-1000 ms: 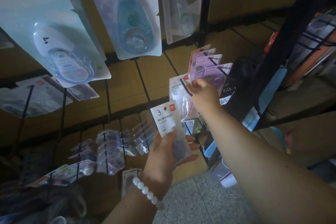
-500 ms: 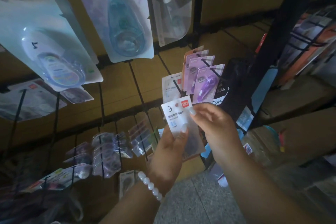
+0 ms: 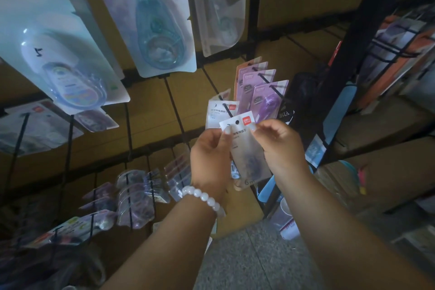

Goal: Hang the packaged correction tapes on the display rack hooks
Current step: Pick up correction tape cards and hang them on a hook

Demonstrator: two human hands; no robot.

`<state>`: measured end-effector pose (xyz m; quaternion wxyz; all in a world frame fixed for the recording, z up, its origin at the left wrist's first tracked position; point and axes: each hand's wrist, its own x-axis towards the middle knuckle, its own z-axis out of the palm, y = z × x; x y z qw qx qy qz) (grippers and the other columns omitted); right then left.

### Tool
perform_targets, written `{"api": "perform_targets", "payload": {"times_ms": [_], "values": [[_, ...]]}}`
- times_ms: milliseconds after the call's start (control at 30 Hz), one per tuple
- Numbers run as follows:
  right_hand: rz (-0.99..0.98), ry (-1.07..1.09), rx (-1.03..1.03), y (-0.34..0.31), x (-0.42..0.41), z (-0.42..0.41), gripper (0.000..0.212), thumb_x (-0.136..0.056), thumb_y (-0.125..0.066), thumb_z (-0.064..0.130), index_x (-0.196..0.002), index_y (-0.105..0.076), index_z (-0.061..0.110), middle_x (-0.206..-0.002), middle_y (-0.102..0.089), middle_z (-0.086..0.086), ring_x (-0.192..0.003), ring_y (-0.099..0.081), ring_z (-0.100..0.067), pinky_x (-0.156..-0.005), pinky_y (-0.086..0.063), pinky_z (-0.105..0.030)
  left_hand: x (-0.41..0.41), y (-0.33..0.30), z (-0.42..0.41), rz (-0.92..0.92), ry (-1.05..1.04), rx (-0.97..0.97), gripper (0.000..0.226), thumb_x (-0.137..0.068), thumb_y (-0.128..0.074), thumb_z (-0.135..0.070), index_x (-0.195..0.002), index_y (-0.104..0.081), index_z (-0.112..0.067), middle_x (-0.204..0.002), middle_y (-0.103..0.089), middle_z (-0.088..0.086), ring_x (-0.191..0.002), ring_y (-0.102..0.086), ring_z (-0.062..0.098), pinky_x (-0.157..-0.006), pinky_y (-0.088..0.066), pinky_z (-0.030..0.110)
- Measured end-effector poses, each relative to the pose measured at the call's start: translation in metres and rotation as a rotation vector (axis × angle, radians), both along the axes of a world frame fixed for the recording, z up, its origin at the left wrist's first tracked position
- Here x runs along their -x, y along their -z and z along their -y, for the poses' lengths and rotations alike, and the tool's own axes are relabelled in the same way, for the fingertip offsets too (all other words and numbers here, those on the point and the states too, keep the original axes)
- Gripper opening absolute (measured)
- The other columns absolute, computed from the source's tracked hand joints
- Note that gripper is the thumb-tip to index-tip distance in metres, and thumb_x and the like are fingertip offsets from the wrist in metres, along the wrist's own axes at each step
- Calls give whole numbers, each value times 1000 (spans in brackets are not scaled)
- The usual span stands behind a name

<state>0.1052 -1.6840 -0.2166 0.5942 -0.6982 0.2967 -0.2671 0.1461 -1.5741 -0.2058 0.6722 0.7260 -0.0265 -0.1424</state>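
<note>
A white packaged correction tape (image 3: 244, 148) with a red logo and a round hang hole is held up between both hands. My left hand (image 3: 209, 160), with a white bead bracelet at the wrist, pinches its left edge. My right hand (image 3: 280, 146) pinches its top right corner. Just behind hangs a matching white pack (image 3: 217, 113) on a black hook (image 3: 226, 107). Purple correction tape packs (image 3: 263, 94) hang on hooks right above it.
Large blister packs (image 3: 162, 23) hang overhead on the black wire rack (image 3: 174, 106). Small packs (image 3: 136, 193) fill lower hooks at left. A black upright post (image 3: 348, 59) and shelves with boxes stand at right. Below lies grey floor (image 3: 249, 263).
My right hand came back from the purple packs and took hold of the white pack's top corner. Both hands raised the pack toward the hook with the matching white pack.
</note>
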Motion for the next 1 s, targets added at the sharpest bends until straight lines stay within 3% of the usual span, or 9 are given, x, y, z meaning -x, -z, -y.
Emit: {"api": "perform_targets", "payload": {"times_ms": [100,200,300,400,500,600,900,1000], "values": [[-8,0,21,3,-4,1,13,-83,-68,27,-79,-66,15,-70,-65,7,-64,-57,-4,-58,-42,-12,-4,4,1,25,-19,-24,34,-92,-61,-34,-77,-62,-3,-73,-68,16,-68,-61,23,-81,-59,54],[-9,3,38,6,-10,1,14,-83,-68,27,-80,-66,14,-71,-64,5,-64,-56,-5,-57,-41,-11,-9,7,3,37,-36,-49,30,-92,-61,-34,-69,-62,-14,-67,-65,6,-67,-61,21,-79,-60,52],[-35,5,82,7,-16,3,13,-83,-68,29,-80,-65,17,-71,-63,10,-66,-56,-3,-56,-39,-6,-15,8,6,54,-62,-90,28,-93,-60,-36,-73,-62,-16,-64,-61,-1,-62,-56,17,-66,-58,39],[-56,10,114,8,-26,4,16,-83,-67,31,-83,-66,14,-74,-65,5,-70,-58,-9,-60,-40,-11,-19,9,10,72,-102,-121,27,-93,-58,-38,-78,-62,-16,-63,-58,-4,-55,-50,10,-55,-42,24],[-61,26,144,9,-37,5,17,-83,-67,32,-81,-65,15,-73,-63,5,-70,-57,-11,-54,-37,-5,-23,13,18,13,-157,-59,27,-91,-62,-37,-69,-58,-22,-61,-56,-5,-53,-48,9,-58,-41,23],[-59,16,154,9,-48,5,14,-84,-65,32,-80,-61,19,-68,-59,12,-70,-56,-9,-57,-38,-8,-27,18,25,-51,-221,30,27,-88,-68,-34,-66,-59,-20,-61,-56,-5,-51,-45,9,-60,-41,25],[-53,-24,172,12,-62,10,16,-86,-63,35,-83,-58,20,-77,-61,8,-75,-58,-10,-60,-41,-13,-44,23,38,-25,-341,-1,22,-86,-68,-37,-84,-69,-15,-66,-61,-8,-53,-52,3,-50,-41,17],[-45,5,168,16,-60,11,14,-85,-64,34,-88,-58,22,-85,-63,7,-80,-58,-9,-63,-41,-12,-40,26,35,-49,-341,23,18,-86,-69,-35,-89,-67,-17,-73,-63,-10,-62,-57,3,-51,-43,12]]}}
